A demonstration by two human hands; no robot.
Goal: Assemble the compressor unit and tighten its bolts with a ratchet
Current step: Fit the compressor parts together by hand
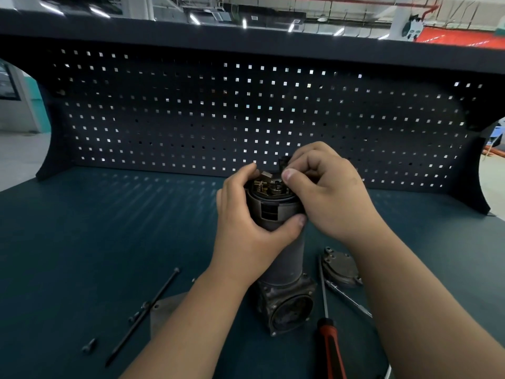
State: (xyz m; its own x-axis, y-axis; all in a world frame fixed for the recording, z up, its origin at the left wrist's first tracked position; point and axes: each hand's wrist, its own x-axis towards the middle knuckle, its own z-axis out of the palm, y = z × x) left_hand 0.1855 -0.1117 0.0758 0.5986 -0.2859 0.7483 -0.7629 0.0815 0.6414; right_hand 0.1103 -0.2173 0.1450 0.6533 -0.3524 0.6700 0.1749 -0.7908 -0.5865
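On the dark teal bench top (109, 228), the upright dark grey cylindrical compressor body (284, 258) is clasped by the left hand (246, 220), a small black part (284, 161) being pinched by the right hand (328, 195) at its top's 1 o'clock.

Count, bench view.

- Hands: 2. These are the left hand (246, 217) and the right hand (330, 195).
- Compressor (289, 258): 1.
- Small dark part (283, 161), pinched by the right hand at the compressor's top: 1.
- Round cover plate (341, 269): 1.
- Flat grey plate (164, 313): 1, partly hidden under the left forearm.
- Long black rod (161, 291): 1.
- Short bolts (88, 346): 3 made out, two of them beside the rod's middle. A further speck near the left forearm is too small to tell.
- Screwdriver (332, 348), red and black handle: 1.
- Slim silver tool (351, 300): 1; its kind cannot be told.
- Pegboard (191, 119): 1.
- Table (82, 228): 1.
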